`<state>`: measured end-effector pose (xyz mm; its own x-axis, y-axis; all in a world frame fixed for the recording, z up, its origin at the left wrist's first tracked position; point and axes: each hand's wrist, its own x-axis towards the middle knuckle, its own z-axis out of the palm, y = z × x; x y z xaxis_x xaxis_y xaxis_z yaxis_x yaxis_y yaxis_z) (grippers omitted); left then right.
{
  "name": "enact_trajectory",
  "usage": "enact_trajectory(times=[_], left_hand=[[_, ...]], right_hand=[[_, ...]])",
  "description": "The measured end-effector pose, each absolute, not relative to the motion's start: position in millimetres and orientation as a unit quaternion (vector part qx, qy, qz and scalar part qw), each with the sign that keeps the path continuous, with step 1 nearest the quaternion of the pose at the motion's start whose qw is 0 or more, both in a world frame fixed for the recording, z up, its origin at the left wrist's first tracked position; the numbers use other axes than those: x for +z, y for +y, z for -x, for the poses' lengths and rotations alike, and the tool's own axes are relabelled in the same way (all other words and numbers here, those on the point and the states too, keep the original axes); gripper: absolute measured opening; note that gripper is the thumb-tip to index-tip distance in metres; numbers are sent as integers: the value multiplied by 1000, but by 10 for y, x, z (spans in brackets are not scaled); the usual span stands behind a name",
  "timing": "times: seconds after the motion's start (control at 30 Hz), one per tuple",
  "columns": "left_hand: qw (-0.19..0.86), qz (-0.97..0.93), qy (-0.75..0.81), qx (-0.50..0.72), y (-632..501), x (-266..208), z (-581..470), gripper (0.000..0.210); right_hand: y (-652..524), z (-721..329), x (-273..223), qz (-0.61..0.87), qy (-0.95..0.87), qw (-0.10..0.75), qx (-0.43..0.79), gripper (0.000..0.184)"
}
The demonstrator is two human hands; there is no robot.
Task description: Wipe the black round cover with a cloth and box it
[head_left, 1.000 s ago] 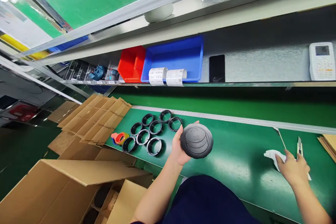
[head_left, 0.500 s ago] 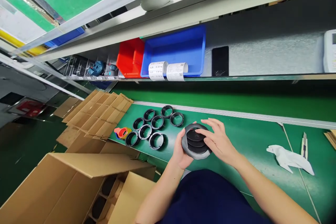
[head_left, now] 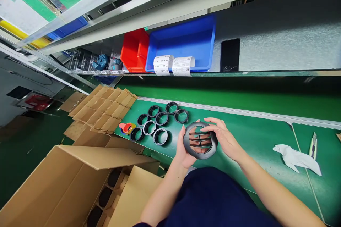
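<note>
I hold a round black vent (head_left: 200, 140) with open slats above the green table (head_left: 255, 142). My left hand (head_left: 183, 149) grips its left rim from below. My right hand (head_left: 225, 138) grips its right rim, fingers over the top edge; some fingers show through the slats. Left of the vent lie several black rings (head_left: 156, 125) in a cluster on the table. A white cloth (head_left: 295, 158) lies far to the right, away from both hands.
A utility knife (head_left: 313, 144) lies past the cloth. An orange tape dispenser (head_left: 127, 127) sits beside the rings, cardboard dividers (head_left: 102, 111) behind it. An open carton (head_left: 80, 184) stands at lower left. On the shelf: red bin (head_left: 134, 51), blue bin (head_left: 183, 42), label rolls (head_left: 173, 65), black phone (head_left: 229, 55).
My right hand left the white cloth and came over to the vent, now gripping its right rim. The vent's slats, closed a second ago, now stand open.
</note>
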<state>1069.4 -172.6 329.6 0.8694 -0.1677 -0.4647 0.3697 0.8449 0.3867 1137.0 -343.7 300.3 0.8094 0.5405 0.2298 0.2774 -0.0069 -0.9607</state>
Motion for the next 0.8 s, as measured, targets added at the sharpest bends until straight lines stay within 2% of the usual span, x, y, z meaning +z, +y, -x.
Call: enact_trajectory(times=[0.4,0.5,0.6,0.7,0.8], left_hand=[[938,-227,228,-131,-1735,3217,-10679,62],[932,-201,288,-93,-1704,3103,-10668,56],[919,-149,360,-65,-1661,2906,-10602,50],[898,-140,413,-65,-1638,2684,-10497,48],[884,-165,431,-76,-1615,2535,-10431,46]], right_hand=[[-3427,-11313,2857,706,-275,643,107,55],[-3401,-11236,2624,752,-390,530,15,51],[-3368,-11145,2294,782,-494,379,-15,62],[-3285,-11102,2102,788,-515,323,94,72],[-3087,-11123,2119,779,-481,300,266,104]])
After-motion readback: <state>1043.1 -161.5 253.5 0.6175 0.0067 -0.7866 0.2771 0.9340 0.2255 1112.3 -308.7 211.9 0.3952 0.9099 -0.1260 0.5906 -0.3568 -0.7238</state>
